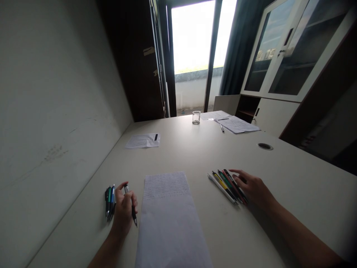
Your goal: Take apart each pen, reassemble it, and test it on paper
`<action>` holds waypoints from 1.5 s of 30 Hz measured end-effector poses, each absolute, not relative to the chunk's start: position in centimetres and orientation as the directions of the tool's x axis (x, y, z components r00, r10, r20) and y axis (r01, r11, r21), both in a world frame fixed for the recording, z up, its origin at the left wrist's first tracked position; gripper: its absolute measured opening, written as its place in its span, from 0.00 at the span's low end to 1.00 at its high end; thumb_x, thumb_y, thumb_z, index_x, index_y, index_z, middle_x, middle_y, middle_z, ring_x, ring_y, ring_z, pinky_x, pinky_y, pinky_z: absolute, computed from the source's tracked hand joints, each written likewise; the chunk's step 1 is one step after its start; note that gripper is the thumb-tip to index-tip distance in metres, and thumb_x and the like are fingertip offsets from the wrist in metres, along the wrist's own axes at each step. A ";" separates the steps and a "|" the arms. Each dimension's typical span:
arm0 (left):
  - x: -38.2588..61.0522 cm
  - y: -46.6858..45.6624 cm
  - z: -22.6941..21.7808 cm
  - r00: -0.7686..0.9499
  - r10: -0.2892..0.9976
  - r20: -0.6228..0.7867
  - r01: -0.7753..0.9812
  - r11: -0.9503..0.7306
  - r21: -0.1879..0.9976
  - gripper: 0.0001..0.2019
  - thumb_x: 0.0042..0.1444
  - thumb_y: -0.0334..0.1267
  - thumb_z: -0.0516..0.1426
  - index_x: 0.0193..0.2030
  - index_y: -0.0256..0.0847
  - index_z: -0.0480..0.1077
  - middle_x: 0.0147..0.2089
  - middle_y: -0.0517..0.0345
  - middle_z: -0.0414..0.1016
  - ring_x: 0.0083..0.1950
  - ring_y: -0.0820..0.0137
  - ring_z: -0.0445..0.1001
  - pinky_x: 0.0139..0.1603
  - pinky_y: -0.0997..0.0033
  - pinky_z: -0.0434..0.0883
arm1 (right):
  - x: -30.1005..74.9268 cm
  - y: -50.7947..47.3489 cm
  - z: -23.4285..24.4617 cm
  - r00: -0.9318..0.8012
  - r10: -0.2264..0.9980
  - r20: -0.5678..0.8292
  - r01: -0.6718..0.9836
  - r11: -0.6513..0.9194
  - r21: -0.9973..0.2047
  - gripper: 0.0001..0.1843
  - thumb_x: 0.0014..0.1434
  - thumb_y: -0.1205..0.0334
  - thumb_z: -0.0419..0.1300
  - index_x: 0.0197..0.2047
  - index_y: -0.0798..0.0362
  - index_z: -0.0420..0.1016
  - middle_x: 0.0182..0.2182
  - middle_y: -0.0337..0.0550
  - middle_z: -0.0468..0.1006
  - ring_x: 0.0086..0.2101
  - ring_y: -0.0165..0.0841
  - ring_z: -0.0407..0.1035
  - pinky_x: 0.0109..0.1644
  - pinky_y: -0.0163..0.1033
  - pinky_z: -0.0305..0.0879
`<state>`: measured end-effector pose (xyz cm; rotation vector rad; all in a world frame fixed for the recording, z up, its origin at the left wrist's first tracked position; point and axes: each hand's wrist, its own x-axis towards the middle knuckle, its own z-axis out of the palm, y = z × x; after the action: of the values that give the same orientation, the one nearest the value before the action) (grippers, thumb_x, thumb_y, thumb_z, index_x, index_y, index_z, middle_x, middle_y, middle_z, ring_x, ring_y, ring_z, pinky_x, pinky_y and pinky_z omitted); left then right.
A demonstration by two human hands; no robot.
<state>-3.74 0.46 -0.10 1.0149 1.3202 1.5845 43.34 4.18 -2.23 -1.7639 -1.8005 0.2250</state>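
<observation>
My left hand (124, 210) is closed around a dark pen (131, 203) with its tip pointing toward me, just left of a written sheet of paper (171, 219). A small bunch of pens (109, 203) lies on the desk left of that hand. My right hand (252, 188) rests on the desk with fingers stretched out, its fingertips touching a row of several coloured pens (227, 186) lying side by side.
The white desk (195, 156) runs along a wall on the left. Farther off lie a folded paper (142, 141), a glass (196, 117), more sheets (237, 124) with a pen (222, 128), and a cable hole (265, 146). A cabinet stands at the right.
</observation>
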 end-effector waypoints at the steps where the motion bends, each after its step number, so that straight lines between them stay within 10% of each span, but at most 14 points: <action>1: -3.7 0.4 -0.1 -0.342 0.936 0.080 -0.095 -0.119 0.988 0.20 0.59 0.43 0.55 0.56 0.45 0.58 0.21 0.73 0.60 0.17 0.77 0.59 0.16 0.82 0.61 | 43.3 4.2 -2.2 0.066 0.953 0.297 0.850 0.102 -0.516 0.25 0.62 0.51 0.51 0.55 0.54 0.76 0.17 0.34 0.65 0.18 0.30 0.59 0.24 0.34 0.55; 38: -3.7 0.5 0.6 -0.441 0.887 0.139 -0.159 -0.229 0.960 0.16 0.59 0.38 0.56 0.54 0.47 0.60 0.19 0.74 0.58 0.16 0.78 0.57 0.15 0.84 0.60 | 43.4 4.1 -2.2 0.062 0.949 0.309 0.833 0.121 -0.540 0.24 0.62 0.51 0.51 0.55 0.55 0.76 0.18 0.34 0.65 0.19 0.30 0.59 0.25 0.33 0.55; 45: -3.7 0.4 0.7 -0.435 0.892 0.121 -0.104 -0.183 0.978 0.28 0.58 0.42 0.56 0.64 0.49 0.52 0.22 0.74 0.61 0.16 0.78 0.59 0.15 0.83 0.61 | 43.6 4.1 -2.5 0.050 0.945 0.322 0.829 0.141 -0.541 0.25 0.62 0.51 0.51 0.54 0.56 0.76 0.18 0.34 0.64 0.18 0.29 0.56 0.24 0.33 0.53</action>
<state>-3.67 0.38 0.70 0.9718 1.3320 1.7148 43.57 4.10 -2.50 -1.7051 -1.7948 0.2367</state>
